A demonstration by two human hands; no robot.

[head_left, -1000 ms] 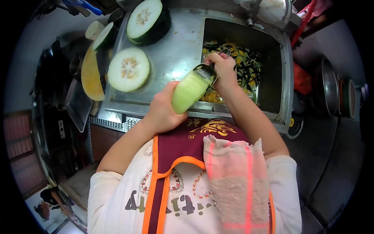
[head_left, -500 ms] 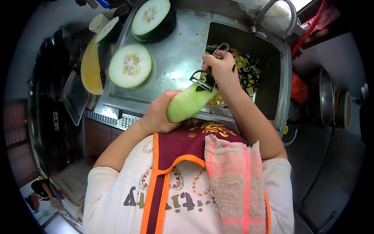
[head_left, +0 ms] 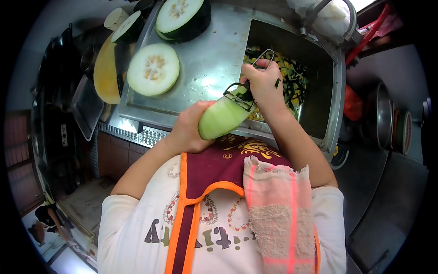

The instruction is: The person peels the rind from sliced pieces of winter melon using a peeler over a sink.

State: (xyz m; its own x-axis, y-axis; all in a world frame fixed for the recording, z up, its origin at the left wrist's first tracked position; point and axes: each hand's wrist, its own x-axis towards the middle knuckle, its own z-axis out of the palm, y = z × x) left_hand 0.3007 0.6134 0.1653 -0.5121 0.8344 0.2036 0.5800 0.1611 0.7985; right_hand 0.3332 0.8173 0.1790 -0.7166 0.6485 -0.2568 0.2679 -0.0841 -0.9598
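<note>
My left hand (head_left: pixel 190 128) is wrapped round the lower left end of a pale green, mostly peeled gourd piece (head_left: pixel 222 119). In my right hand (head_left: pixel 265 86) is a metal peeler (head_left: pixel 239 97), whose blade lies on the gourd's upper right end, where a strip of dark green skin shows. The peeler's wire loop handle sticks up past my fingers. A bit of dark peel clings to the back of my right hand. Below that hand, dark green and yellow peelings (head_left: pixel 294 84) lie in the sink (head_left: pixel 318 107).
On the metal counter (head_left: pixel 205 59) at the left stand a round cut melon slice (head_left: pixel 153 70) and a larger dark-skinned melon piece (head_left: pixel 181 18). A yellow-orange piece (head_left: pixel 106 73) and a metal tray (head_left: pixel 87 108) are farther left. The faucet (head_left: pixel 349 20) rises behind the sink.
Since a second ago, the peeler has lifted off the gourd's end and come back down on it. The gourd has turned slightly in my left hand, and the view has shifted a little.
</note>
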